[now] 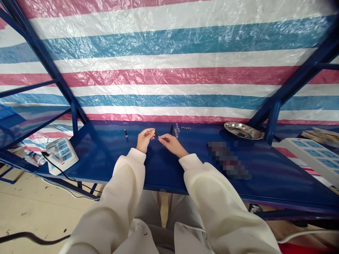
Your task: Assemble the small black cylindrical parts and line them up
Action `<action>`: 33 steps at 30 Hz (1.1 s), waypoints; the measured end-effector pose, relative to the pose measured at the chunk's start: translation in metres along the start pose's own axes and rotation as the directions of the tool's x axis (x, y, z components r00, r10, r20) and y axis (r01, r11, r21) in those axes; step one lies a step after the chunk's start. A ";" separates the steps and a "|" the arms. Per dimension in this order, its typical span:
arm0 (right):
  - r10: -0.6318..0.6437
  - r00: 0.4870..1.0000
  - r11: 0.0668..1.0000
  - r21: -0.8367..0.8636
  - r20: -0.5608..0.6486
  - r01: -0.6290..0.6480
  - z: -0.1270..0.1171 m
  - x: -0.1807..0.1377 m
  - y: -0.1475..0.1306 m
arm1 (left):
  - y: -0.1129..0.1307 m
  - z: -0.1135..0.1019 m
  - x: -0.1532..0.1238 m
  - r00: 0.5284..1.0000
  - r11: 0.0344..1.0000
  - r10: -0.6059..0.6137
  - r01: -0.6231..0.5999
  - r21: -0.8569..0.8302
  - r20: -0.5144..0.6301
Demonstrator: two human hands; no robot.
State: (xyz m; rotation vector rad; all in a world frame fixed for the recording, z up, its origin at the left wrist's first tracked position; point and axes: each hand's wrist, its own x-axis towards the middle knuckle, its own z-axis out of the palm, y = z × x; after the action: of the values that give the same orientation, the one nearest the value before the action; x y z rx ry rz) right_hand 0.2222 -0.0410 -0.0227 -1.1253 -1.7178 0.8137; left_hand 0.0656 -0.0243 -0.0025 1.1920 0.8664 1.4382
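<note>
Above the blue table (164, 169), my left hand (145, 138) pinches one end of a small, thin black tube-like piece (156, 133). My right hand (171, 144) has its thumb and fingertips closed at the other end of that piece. It is too small to name its exact kind. To the left, a short black cylinder with a light lower end (125, 133) stands upright. Just beyond my right hand are a row of small black pieces (172, 129), a group of clear pieces (177, 130) and a row of small shiny pieces (185, 128).
A round metal dish (243, 131) sits at the back right. In front of it lies a blurred-out dark object (228, 160). White power strips stand at the left (62, 155) and far right (312, 155). Blue frame posts (272, 120) and a striped sheet (169, 77) bound the table.
</note>
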 end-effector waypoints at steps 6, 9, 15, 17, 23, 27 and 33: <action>0.103 0.993 0.991 -0.085 -0.060 -0.108 -0.007 0.002 0.008 | 0.001 -0.003 0.001 0.998 0.999 -0.033 0.032 -0.019 -0.059; 0.054 0.991 0.996 0.071 -0.124 -0.045 -0.007 0.004 0.006 | 0.001 0.000 -0.001 0.996 0.996 -0.073 0.071 0.054 0.042; -0.012 1.000 0.993 0.122 0.016 0.010 -0.005 0.001 0.001 | 0.000 0.004 -0.005 0.964 0.986 -0.153 0.136 0.094 0.215; -0.034 0.997 0.995 0.100 0.064 0.027 -0.004 -0.001 0.000 | 0.001 0.004 -0.006 0.950 0.980 -0.195 0.182 0.078 0.244; 0.017 0.995 0.996 -0.083 0.093 -0.009 -0.012 -0.004 0.000 | 0.002 0.004 -0.006 0.932 0.963 -0.263 0.237 0.128 0.249; 0.114 0.988 0.919 -0.368 -0.105 -0.145 -0.023 -0.002 0.004 | -0.001 0.002 -0.003 0.973 0.970 -0.180 0.152 0.192 0.142; 0.237 0.934 0.782 -0.518 -0.268 -0.347 -0.031 0.000 0.013 | -0.002 0.000 0.000 0.987 0.973 -0.151 0.139 0.185 0.053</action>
State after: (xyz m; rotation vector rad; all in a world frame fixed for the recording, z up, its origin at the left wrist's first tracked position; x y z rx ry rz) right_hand 0.2548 -0.0351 -0.0222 -1.8479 -1.6826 0.3532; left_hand 0.0659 -0.0238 -0.0049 1.2761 1.0328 1.2154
